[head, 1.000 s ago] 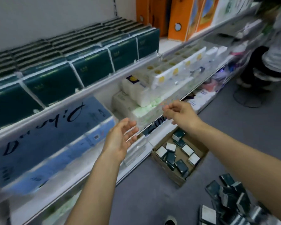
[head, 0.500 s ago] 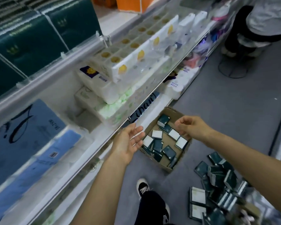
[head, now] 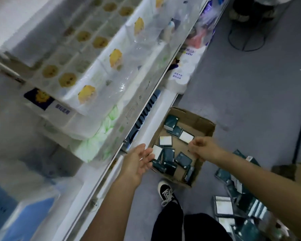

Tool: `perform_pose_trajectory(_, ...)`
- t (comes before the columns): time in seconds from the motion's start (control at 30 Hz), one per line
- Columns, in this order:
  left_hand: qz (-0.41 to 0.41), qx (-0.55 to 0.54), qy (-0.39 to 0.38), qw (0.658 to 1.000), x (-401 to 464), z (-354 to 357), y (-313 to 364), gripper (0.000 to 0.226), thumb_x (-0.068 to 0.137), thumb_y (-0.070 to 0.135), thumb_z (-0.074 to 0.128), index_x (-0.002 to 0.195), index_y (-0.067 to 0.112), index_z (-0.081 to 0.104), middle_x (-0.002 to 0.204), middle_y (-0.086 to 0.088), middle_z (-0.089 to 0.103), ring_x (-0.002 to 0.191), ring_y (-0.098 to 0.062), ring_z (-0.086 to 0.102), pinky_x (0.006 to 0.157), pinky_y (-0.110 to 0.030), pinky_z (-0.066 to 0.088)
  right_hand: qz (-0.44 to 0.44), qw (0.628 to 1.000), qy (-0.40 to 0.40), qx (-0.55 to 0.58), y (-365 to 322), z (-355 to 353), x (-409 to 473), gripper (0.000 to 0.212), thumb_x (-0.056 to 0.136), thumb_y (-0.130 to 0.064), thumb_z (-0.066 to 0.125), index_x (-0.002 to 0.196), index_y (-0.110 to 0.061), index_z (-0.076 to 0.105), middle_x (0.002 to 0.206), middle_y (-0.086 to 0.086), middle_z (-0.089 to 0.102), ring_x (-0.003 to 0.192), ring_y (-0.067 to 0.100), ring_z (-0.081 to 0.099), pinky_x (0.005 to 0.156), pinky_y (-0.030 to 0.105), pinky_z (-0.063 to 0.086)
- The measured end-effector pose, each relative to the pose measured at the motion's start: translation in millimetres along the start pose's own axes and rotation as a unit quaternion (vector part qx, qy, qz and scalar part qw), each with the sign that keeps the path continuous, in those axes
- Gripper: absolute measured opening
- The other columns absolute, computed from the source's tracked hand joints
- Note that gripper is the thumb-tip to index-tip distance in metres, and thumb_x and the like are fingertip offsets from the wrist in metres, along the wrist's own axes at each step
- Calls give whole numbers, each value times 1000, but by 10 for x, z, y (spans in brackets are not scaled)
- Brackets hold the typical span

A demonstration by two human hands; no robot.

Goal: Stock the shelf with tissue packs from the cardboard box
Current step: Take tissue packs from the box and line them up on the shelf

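Even, cool indoor light, moderately bright; source out of frame. Soft, faint shadows on grey floor (head: 250, 101). White glare on plastic wrap of shelf goods (head: 122, 49). Heavy motion blur across shelf (head: 101, 173), worst at left edge. Wide-angle bending of straight lines toward corners. Cardboard box (head: 198, 119) and both hands only slightly soft.

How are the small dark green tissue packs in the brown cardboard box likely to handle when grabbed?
The small dark green tissue packs are flat and rectangular, so they probably won't roll. They lie jumbled at angles in the brown cardboard box, suggesting they are light and shift easily. Their wrappers look slightly glossy, so perhaps a little slippery.
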State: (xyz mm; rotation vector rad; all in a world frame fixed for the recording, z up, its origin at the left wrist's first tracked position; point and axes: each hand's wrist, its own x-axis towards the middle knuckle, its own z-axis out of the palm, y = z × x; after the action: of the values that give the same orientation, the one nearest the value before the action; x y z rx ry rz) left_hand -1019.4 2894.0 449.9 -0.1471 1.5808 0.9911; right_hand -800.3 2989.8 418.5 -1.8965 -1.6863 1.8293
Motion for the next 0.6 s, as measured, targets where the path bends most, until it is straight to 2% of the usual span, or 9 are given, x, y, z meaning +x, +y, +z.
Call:
perform_pose_trajectory(0.1, -19, 39, 1, 999, 502, 141, -64, 16, 101, 20, 56, 113, 12, 63, 93, -6, 75, 83, -22, 69, 67, -32, 51, 24, 1000, -10, 11, 197, 96, 393, 27, 95, 2, 52, 69, -6, 51, 62, 7, 52, 50, 7, 50, 49, 20, 41)
perform_pose_trajectory(0.2, -50, 69, 15, 996, 1047, 292, -234, 20, 100, 18, 59, 114, 6, 65, 94, -10, 75, 81, -24, 69, 68, -33, 53, 54, 998, -14, 33, 563, 259, 788, 32, 95, -3, 56, 65, -10, 49, 65, 8, 52, 57, 12, 50, 59, 25, 44)
perform_pose_trajectory(0.3, -70, 73, 26, 995, 1614, 406, -473, 24, 99, 17, 59, 118, 3, 64, 92, -12, 73, 81, -25, 67, 77, -35, 55, 105, 993, -21, 46, 1023, 430, 1254, 35, 96, -12, 58, 62, -15, 51, 66, 1, 54, 64, 13, 52, 68, 33, 48)
perform_pose_trajectory(0.37, -79, 72, 36, 994, 1986, 446, -629, 21, 100, 16, 58, 116, 3, 64, 90, -12, 72, 82, -25, 67, 79, -35, 55, 132, 990, -29, 45, 1305, 534, 1564, 31, 97, -15, 57, 66, -20, 54, 69, -2, 57, 65, 12, 54, 61, 22, 48)
perform_pose_trajectory(0.43, -100, 86, 46, 990, 2369, 467, -822, 14, 101, 14, 55, 103, 4, 65, 92, -12, 71, 85, -25, 66, 79, -35, 54, 152, 987, -34, 51, 1583, 640, 1873, 22, 96, -9, 56, 75, -13, 56, 72, 1, 58, 61, 5, 53, 51, 10, 42)
perform_pose_trajectory(0.5, -115, 106, 35, 987, 2716, 507, -992, 16, 103, 11, 51, 92, 6, 62, 95, -12, 70, 88, -23, 65, 80, -33, 52, 153, 986, -31, 54, 1783, 726, 2117, 19, 96, -3, 55, 77, -8, 57, 70, 4, 55, 55, 3, 53, 49, 11, 42)
perform_pose_trajectory(0.6, -172, 127, 14, 977, 3290, 618, -1280, 28, 103, 8, 44, 76, 9, 51, 81, -5, 56, 70, -11, 50, 61, -19, 38, 168, 984, -29, 56, 2098, 886, 2549, 21, 95, -3, 54, 75, -9, 57, 67, 6, 55, 58, 14, 51, 52, 19, 42)
